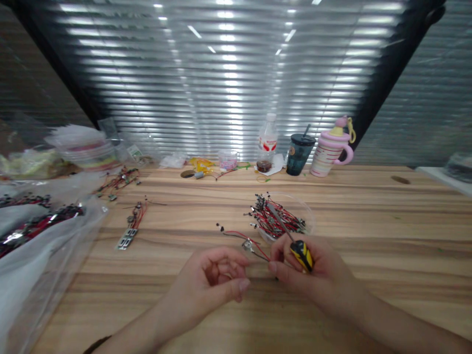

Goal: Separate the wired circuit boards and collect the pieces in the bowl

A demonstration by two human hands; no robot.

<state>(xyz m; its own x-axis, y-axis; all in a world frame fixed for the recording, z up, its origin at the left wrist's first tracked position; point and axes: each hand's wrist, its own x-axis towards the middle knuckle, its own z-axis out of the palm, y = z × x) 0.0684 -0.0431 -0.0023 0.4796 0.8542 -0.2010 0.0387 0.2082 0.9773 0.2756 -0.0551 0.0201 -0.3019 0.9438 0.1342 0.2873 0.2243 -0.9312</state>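
Note:
My right hand [306,265] is closed around a screwdriver [302,254] with a black and yellow handle, its metal shaft pointing up and to the left. Between the thumb and forefinger of that same hand is a red and black wire lead [254,244] with a small metal part and tiny black ends, reaching left above the table. My left hand [217,280] is just left of it, fingers loosely curled and thumb apart, with nothing visible in them. Behind my right hand stands a clear round tub [311,221] heaped with similar wire leads [276,216].
At left lies a plastic bag [73,255] of wired parts. Nearby are small circuit boards [127,239] and loose wired pieces [121,179]. Along the back stand a bottle [268,140], a dark cup [299,155] and a pink mug [326,152]. Window blinds [221,73] rise behind.

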